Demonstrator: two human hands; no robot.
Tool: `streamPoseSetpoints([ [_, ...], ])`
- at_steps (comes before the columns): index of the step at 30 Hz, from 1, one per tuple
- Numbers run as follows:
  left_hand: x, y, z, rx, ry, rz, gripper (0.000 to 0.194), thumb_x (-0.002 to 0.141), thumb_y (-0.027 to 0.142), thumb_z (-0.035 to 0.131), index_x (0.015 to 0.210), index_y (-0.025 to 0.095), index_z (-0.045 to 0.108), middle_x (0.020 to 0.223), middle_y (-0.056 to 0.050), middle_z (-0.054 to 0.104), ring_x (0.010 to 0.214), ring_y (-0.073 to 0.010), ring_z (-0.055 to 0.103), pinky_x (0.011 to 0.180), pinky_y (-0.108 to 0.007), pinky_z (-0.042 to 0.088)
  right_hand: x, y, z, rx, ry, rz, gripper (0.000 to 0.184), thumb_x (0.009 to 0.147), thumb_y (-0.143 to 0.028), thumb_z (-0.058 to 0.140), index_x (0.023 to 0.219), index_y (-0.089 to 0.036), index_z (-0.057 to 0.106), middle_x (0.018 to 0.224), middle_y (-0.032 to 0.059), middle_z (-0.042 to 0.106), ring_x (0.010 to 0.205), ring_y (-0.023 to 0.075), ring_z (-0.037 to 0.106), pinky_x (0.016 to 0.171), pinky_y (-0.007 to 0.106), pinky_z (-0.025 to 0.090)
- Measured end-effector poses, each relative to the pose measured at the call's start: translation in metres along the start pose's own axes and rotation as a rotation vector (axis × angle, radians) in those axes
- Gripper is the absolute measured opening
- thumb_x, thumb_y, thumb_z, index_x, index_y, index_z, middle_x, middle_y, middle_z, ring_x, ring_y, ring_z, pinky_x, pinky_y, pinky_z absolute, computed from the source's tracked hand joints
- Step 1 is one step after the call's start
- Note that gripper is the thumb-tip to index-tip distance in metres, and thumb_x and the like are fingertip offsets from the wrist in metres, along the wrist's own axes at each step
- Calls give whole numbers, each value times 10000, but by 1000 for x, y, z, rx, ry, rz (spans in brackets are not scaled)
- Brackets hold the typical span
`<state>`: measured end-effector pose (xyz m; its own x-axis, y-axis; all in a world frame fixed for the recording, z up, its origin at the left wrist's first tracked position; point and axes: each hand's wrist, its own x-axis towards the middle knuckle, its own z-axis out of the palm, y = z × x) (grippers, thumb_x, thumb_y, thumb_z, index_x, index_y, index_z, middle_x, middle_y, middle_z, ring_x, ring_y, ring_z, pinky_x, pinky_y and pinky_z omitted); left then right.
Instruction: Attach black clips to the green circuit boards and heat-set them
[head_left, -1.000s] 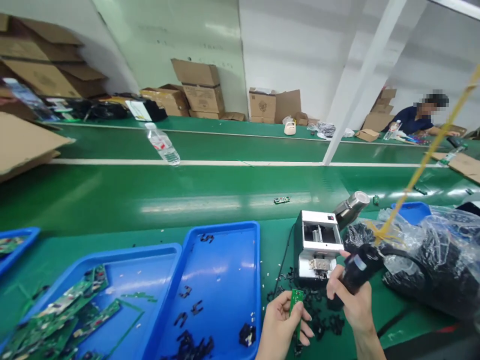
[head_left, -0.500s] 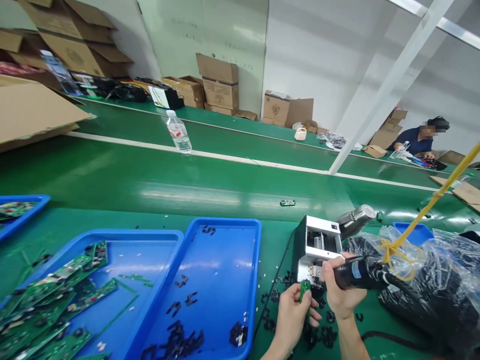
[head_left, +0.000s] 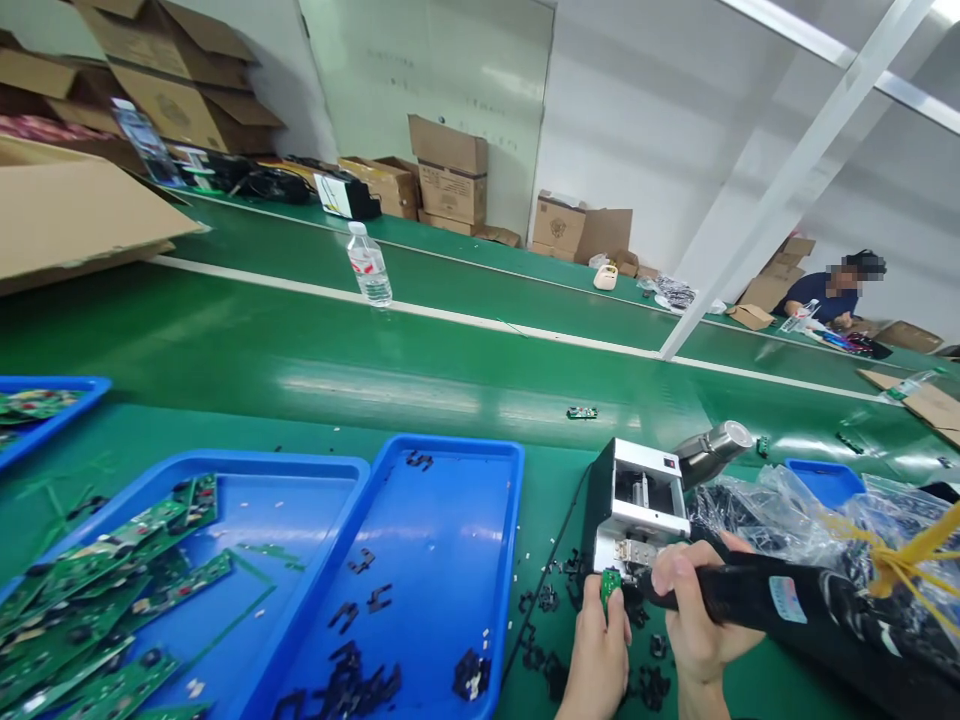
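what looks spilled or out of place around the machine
Small black parts lie loose on the green mat around the machine, which looks untidy because similar-looking pieces sit in the blue tray. A lone circuit board lies beyond the machine.

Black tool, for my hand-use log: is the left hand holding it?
No, the right hand grips the black tool, while the left hand holds a green circuit board.

**Crowded Right, Open Left**

A white-and-black machine (head_left: 649,517) blocks the way ahead of the left hand (head_left: 598,655), a metal cylinder (head_left: 714,450) close behind it. Plastic bags (head_left: 787,495) and a yellow cord (head_left: 916,540) crowd the right hand (head_left: 699,612). Leftward, a hand could pass above the low-rimmed blue tray (head_left: 450,500).
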<state>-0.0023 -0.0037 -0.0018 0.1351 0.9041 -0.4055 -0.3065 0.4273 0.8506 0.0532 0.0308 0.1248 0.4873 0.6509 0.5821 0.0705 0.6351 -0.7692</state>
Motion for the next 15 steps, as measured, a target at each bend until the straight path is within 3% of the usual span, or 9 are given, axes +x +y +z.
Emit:
streamPoseSetpoints([
  [6, 2, -2, 2, 27, 35, 10, 567, 813, 793, 572, 945, 241, 547, 593, 86, 452, 494, -141, 441, 485, -259, 353, 2, 4, 6, -29, -51, 9, 420, 940, -103, 649, 1293, -244, 470, 632, -90, 602, 498, 122, 553, 527, 292, 488],
  [15, -5, 6, 1, 44, 95, 31, 560, 839, 733, 609, 1040, 211, 589, 756, -1, 588, 698, -199, 581, 674, -309, 491, 2, 17, 0, -144, -72, 6, 354, 936, -176, 684, 1219, -209, 473, 606, -88, 569, 481, 135, 556, 530, 311, 483],
])
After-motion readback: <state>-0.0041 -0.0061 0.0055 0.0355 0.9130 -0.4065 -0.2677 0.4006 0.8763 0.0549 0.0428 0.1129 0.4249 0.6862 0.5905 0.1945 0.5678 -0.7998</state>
